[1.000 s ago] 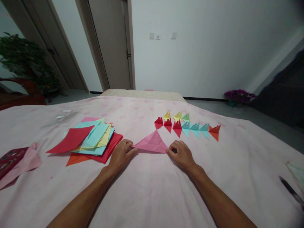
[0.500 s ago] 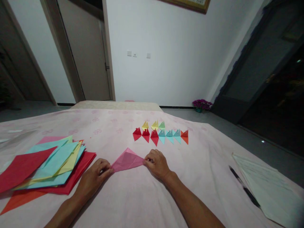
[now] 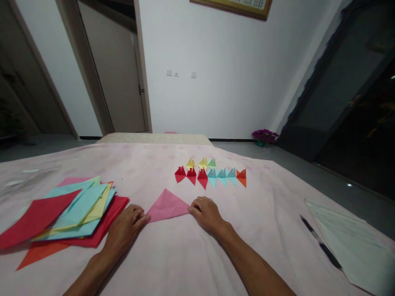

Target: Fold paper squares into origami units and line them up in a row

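A pink paper point(image 3: 168, 206), folded into a triangle, lies on the cloth-covered table between my hands, its peak pointing away from me. My left hand point(image 3: 131, 222) pinches its left corner, and my right hand point(image 3: 206, 211) has the right corner between thumb and curled fingers. Beyond the paper stand small folded paper birds in two rows: red point(image 3: 202, 178), light blue point(image 3: 222, 176) and orange point(image 3: 242, 177) in the nearer row, yellow point(image 3: 190, 163) and green point(image 3: 212, 163) behind.
Left of my left hand is a loose pile of coloured paper sheets point(image 3: 77, 207). At the right, a black pen point(image 3: 321, 242) lies beside some pale sheets point(image 3: 348, 234). The pink tablecloth point(image 3: 265, 246) covers the table; purple flowers point(image 3: 264, 136) stand on the floor beyond.
The pink triangle looks flatter and smoother, with its peak slightly farther away. Both hands still hold its corners. The whole view has shifted slightly.
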{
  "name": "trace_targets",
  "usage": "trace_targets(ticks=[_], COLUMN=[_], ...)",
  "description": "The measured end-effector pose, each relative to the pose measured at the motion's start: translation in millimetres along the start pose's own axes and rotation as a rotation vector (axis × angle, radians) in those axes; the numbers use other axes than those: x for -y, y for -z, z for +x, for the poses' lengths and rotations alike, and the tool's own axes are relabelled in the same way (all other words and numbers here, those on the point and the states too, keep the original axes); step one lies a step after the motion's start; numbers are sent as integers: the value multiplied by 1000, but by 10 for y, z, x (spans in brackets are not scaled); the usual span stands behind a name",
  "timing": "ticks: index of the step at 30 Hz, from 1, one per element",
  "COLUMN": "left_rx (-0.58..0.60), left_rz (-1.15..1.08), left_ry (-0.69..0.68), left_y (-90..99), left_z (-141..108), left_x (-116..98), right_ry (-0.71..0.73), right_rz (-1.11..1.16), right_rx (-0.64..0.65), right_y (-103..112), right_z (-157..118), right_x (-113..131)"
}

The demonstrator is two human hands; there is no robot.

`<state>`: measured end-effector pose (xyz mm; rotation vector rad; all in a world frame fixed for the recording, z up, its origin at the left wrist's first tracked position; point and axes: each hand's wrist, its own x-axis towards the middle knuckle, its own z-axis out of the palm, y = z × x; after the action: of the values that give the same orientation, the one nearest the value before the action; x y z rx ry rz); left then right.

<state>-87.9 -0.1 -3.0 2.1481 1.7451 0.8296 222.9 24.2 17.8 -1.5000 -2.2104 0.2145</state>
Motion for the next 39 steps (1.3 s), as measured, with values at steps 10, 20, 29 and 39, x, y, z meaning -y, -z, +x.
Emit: trace_targets(ticks=[10,20,29,39], left_rx=[-45,-52,45,141], left_rz=[150,274,180,43], left_ry=[-26,-23,-473,-364], left_y=[56,85,-11,-136], left_z=[-4,-8,3,77], left_x=[-117,-172,-155,-530], right_ry=[-1,-49,-48,-31], right_rz=[-71,-120,-148,-127], right_rx=[-24,-2,0,8], right_y=[-59,-58,-51,3], right_z=[49,65,58,64], right_x=[15,34,58,56])
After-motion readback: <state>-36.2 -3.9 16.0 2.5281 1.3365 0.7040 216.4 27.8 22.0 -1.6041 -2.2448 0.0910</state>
